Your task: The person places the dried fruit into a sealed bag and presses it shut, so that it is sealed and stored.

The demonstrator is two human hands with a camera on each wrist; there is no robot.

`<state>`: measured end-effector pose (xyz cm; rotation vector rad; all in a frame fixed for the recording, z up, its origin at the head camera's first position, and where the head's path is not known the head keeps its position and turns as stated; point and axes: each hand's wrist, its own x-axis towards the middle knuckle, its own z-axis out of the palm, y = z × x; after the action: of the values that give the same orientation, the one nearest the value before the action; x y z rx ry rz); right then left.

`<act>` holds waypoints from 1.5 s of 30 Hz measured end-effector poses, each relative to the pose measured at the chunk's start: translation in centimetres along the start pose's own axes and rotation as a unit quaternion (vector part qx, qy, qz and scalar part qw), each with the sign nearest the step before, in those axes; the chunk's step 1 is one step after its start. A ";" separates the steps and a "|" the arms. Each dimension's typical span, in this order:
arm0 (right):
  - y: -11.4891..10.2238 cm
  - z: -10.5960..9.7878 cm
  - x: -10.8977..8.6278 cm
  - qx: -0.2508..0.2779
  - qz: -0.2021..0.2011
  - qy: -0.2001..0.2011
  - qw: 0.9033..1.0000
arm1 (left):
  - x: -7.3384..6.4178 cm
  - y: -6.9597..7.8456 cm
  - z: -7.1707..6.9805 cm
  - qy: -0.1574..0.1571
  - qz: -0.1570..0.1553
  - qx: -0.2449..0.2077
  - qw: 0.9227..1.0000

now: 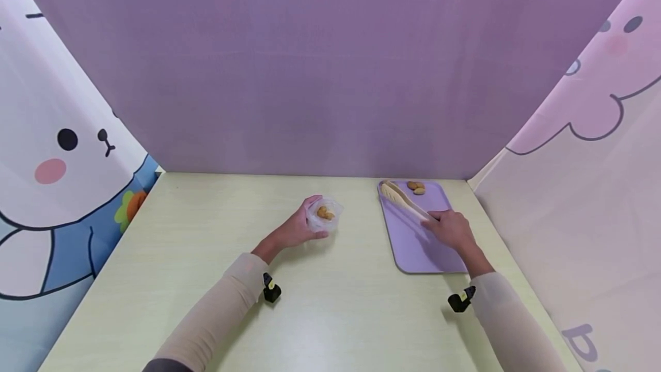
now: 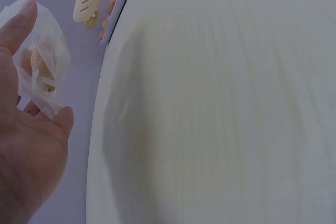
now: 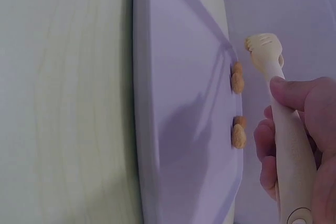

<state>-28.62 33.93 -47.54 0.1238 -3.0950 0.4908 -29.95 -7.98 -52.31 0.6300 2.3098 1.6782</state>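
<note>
A pale table [image 1: 335,314] carries a purple tray [image 1: 408,251] on the person's right. The right grip [image 1: 450,227] is closed firmly round the handle of the tongs [image 1: 408,202], held above the tray; their long axis slants from that grip toward the tray's far left corner. The left grip [image 1: 299,225], its thumb and fingers curved part-way apart, has hold of a clear bag [image 1: 338,210] in front of the person. I judge the key relation to be tongs to bag: the bag lies left of the tongs' tips and slightly closer to the person, the left grip at it, the right one across a stretch of bare table. Loose nuts [image 1: 419,191] sit along the tray's far edge. A single nut [image 3: 248,45] shows at the tongs' tips, mostly hidden; crumpled plastic blurs the bag's contents, so their count is unclear.
</note>
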 end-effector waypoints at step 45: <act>-7.9 -3.3 -3.2 0.075 -0.112 -0.016 0.991 | 0.6 0.1 0.5 0.000 0.000 0.004 1.000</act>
<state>-24.87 27.69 -42.03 0.4796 -3.0182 0.7147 -30.25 -7.30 -52.33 0.6321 2.3184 1.6694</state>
